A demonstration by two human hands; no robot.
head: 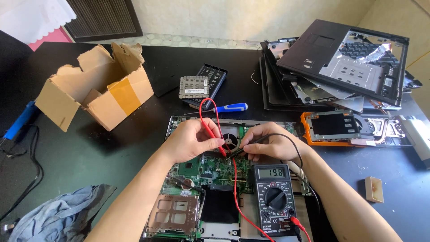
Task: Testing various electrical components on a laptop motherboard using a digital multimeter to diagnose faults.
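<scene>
Left hand [190, 140]: fingers curled tight around the red probe [214, 136], pinched near its lower end, tip angled down and right onto the green circuit board [210, 169]. Red lead [236, 188] loops up from the hand, then runs down across the board to the meter's lower edge.

Right hand [271, 144]: closed on the black probe [244, 150], held low and nearly flat, tip pointing left. The two probe tips sit just beside each other on the board, right below the round fan [230, 136]. Exact contact points too small to tell. Black lead [295, 145] arcs over the back of the right hand and down past the wrist.

Multimeter [274, 199]: black, lies face up on the lower right part of the board, just below the right hand; display lit, dial turned.

Surroundings on the black table [112, 148]: torn cardboard box [96, 87] far left; blue-handled screwdriver [228, 108] just above the board; battery pack [210, 83] with a grey perforated module [194, 87] leaning on it; stack of dismantled laptop shells [340, 67] upper right; drive in an orange frame [331, 127] right of the board; small tan block [373, 189] lower right; blue-grey cloth [58, 217] lower left.

Pose: both forearms enter from the bottom edge and converge; wrists hover over the board, nothing blocking the tips.
</scene>
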